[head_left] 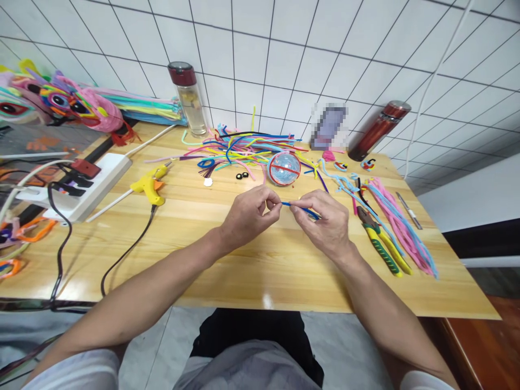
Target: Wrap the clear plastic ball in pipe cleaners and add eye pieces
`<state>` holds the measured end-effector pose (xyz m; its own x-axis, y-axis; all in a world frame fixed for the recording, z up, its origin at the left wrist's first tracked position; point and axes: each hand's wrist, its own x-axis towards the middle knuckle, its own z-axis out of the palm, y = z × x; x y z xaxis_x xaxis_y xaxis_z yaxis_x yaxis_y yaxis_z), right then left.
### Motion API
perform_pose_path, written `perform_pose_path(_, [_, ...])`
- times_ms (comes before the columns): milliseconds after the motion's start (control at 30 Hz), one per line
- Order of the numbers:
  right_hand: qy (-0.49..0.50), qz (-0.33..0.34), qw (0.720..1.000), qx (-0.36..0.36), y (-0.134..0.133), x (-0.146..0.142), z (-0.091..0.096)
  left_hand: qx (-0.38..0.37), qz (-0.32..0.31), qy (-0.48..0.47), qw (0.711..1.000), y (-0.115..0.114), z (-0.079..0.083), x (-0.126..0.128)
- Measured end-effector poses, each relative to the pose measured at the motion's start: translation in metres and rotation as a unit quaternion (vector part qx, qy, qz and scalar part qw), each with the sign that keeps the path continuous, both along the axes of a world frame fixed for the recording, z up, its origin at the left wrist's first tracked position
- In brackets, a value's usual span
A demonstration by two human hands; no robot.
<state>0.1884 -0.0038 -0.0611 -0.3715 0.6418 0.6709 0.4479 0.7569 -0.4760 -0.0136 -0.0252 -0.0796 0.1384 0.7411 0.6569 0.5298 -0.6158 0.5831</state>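
Note:
Between my two hands a blue pipe cleaner [286, 203] is stretched above the table. The thumb and fingertips of my left hand [252, 212] pinch one end. My right hand [325, 219] grips it a short way along, and more of the blue length shows under its fingers. Just beyond my hands stands a clear round ball [284, 168] with a red band. A pile of mixed-colour pipe cleaners [244, 145] lies behind it. Two small black rings [242, 175] and a white scrap [208, 182] rest left of the ball.
A yellow glue gun [151, 187] and white power strip [101, 184] lie left, with cords trailing. Green-yellow pliers [382, 244], pink and blue pipe cleaners [400, 227] and a pen-like tool [409, 210] lie right. A glass bottle [190, 103], red flask [377, 132] and phone [328, 127] stand behind.

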Motion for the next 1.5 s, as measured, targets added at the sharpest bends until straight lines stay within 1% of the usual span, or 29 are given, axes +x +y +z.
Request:
perform_pose_path(100, [0.005,-0.009,1.0,0.018,-0.003,-0.003,-0.001,0.026,0.012,0.024,0.999,0.0,-0.003,0.0])
perform_pose_path(200, [0.014,-0.015,0.999,0.034,-0.004,-0.005,-0.001,0.043,0.004,0.022,0.999,0.0,-0.003,0.0])
perform_pose_path(300, [0.026,-0.022,0.998,0.045,-0.004,-0.005,-0.002,0.05,0.0,0.018,0.999,0.0,-0.002,-0.001])
perform_pose_path(500, [0.027,-0.037,0.998,0.044,-0.006,-0.006,-0.005,0.053,0.016,0.021,0.998,0.0,-0.004,0.001])
perform_pose_path(633, [0.04,-0.051,0.996,0.055,-0.009,-0.009,-0.008,0.071,0.035,0.005,0.997,-0.001,-0.005,0.003])
perform_pose_path(800, [0.049,-0.06,0.993,0.088,-0.012,-0.015,-0.012,0.086,0.081,-0.015,0.993,-0.003,-0.006,0.007])
perform_pose_path(1033, [0.038,-0.077,0.99,0.113,-0.012,-0.014,-0.014,0.088,0.066,-0.007,0.994,-0.003,-0.006,0.007])
perform_pose_path(1167, [0.034,-0.074,0.989,0.12,-0.01,-0.014,-0.016,0.09,0.065,-0.002,0.994,-0.003,-0.006,0.007])
perform_pose_path(1333, [0.025,-0.065,0.991,0.116,-0.01,-0.015,-0.018,0.073,0.084,-0.006,0.994,-0.002,-0.009,0.007])
perform_pose_path(1500, [0.019,-0.067,0.992,0.103,-0.01,-0.016,-0.017,0.092,0.092,-0.013,0.991,-0.004,-0.011,0.008])
